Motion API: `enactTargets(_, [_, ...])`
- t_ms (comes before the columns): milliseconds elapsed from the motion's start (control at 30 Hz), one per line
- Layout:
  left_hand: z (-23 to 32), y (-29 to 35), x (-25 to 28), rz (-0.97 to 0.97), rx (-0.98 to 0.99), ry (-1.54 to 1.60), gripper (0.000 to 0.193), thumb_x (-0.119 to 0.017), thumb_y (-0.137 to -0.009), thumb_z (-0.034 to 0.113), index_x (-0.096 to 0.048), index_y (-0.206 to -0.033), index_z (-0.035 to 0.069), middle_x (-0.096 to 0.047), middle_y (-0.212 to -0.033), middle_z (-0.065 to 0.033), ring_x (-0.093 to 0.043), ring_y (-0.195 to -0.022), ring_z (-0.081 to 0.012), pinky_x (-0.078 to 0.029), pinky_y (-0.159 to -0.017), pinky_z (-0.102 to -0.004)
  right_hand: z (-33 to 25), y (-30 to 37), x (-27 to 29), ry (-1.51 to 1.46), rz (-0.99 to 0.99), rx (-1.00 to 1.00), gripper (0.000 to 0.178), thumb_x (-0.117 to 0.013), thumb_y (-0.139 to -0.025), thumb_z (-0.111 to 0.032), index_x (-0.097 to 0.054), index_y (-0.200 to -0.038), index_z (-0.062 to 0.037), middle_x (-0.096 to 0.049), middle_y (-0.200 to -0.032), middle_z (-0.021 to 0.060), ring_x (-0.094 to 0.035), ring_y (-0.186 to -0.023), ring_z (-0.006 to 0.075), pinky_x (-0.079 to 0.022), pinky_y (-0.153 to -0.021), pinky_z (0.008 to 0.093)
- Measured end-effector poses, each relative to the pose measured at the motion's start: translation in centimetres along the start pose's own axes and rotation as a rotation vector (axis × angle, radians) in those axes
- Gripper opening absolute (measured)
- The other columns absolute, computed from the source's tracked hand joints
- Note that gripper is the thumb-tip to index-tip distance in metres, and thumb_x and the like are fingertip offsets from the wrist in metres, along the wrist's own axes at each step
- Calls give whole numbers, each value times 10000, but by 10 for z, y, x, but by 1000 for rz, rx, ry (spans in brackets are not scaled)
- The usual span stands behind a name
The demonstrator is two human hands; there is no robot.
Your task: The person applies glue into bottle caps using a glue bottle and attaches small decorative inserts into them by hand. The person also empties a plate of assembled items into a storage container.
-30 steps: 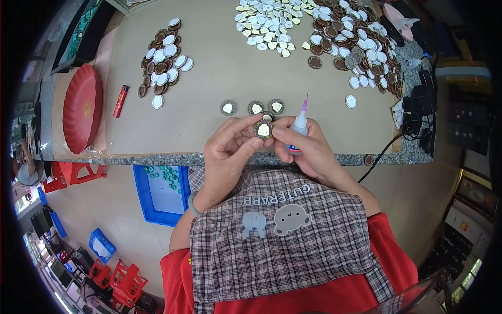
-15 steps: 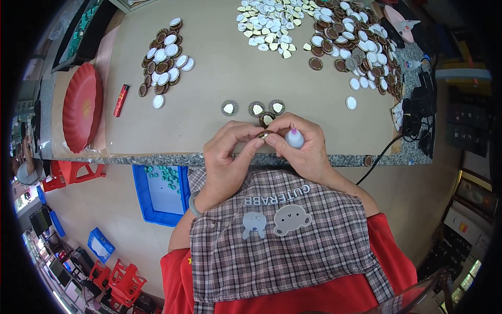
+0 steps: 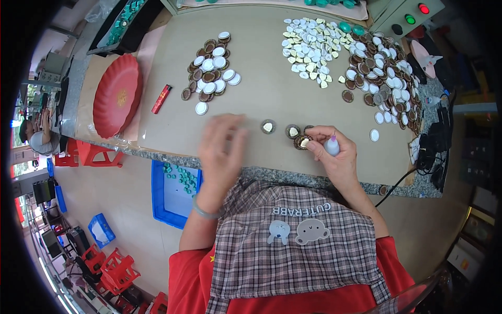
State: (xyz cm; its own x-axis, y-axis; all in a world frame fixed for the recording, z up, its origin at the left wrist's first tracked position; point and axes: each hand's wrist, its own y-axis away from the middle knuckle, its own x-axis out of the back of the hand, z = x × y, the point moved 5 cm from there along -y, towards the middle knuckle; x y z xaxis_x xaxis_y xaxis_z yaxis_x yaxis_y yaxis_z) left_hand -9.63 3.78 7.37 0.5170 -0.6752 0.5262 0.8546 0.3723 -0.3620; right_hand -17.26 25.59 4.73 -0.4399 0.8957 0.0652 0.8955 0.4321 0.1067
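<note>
My right hand [image 3: 340, 159] is closed round a small pale squeeze bottle [image 3: 331, 146] with a purple tip pointing up. Its thumb and forefinger also touch the edge of a dark brown scalloped disc [image 3: 301, 143] that carries a cream heart-shaped piece. Just behind lies another disc with such a piece [image 3: 293, 130], and a further one [image 3: 268, 126] sits apart to the left. My left hand [image 3: 222, 149], blurred by motion, is over the table's near part with fingers apart and nothing visible in it. It is below a pile of brown and white discs [image 3: 209, 68].
A larger disc heap [image 3: 389, 78] and a spread of small white and cream pieces [image 3: 311, 49] lie at the far right. A red fluted tray [image 3: 117, 97] and a red stick-shaped item [image 3: 161, 99] are at left. A blue bin [image 3: 170, 201] stands below the table edge.
My left hand has come away from my right and moved left. The disc held between both hands is now down by the others, at my right fingertips. The whole view has shifted.
</note>
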Motion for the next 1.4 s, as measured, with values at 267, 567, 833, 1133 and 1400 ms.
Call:
enactTargets(267, [-53,-30,41,151,45,-467,260,-685,-788,75,-613,-1037,51,-588,-956,-112,-551,-876,-281,-451,-755,-394,-6,-25,10,284,121,65,126,-720,-796,-65,-661,-898,-18,-695,-811,80,-662,-752,146,-506,-685,263])
enactTargets(567, [-50,-33,39,147,32,-428,282,-675,-802,43,-590,-1071,44,-601,-860,-75,-579,-763,-203,-482,-668,-335,-18,-30,-4,524,-41,251,151,-713,-775,-68,-664,-917,-54,-632,-838,74,-634,-734,241,-504,-672,312])
enactTargets(833, [-38,-6,-4,-104,582,1340,351,-575,-941,196,-532,-1231,3,-561,-1056,-106,-564,-894,-166,-499,-733,-220,-18,-21,12,234,-63,84,300,-688,-803,-51,-570,-1079,-51,-576,-939,42,-568,-823,133,-471,-747,267])
enactTargets(1133, [-15,16,-45,-291,749,1804,379,-492,-973,170,-467,-1259,-77,-551,-1180,-280,-629,-1023,-286,-551,-901,-297,-28,-8,11,-118,-252,-39,303,-491,-884,-24,-373,-1159,-64,-517,-1062,73,-481,-725,84,-434,-660,242])
enactTargets(1400, [-7,18,-49,-325,732,1746,477,-548,-932,85,-370,-1346,-70,-448,-1296,-319,-600,-1074,-347,-534,-939,-328,-34,-5,9,-214,-275,62,260,-490,-877,-6,-432,-1130,-30,-471,-1118,98,-501,-711,87,-430,-607,227])
